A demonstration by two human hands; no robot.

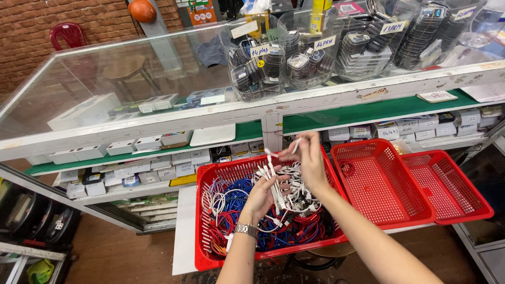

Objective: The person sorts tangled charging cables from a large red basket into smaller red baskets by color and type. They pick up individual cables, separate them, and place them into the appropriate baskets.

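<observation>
While the left hand [261, 197] grips a bunch of white cables [274, 181] over the red basket [208, 257] at lower centre, the right hand [310, 158] pinches one cable end [296, 144] just above. Both forearms reach up from the bottom edge, wrists bent inward.

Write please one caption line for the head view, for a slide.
Left hand grips white cables over a red basket; right hand pulls one end up.

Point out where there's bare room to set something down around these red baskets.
Free: the middle red basket, empty except a small red coil at its left edge, and the empty right red basket. Crowded: the left red basket, heaped with cables under the left hand and right hand.
</observation>
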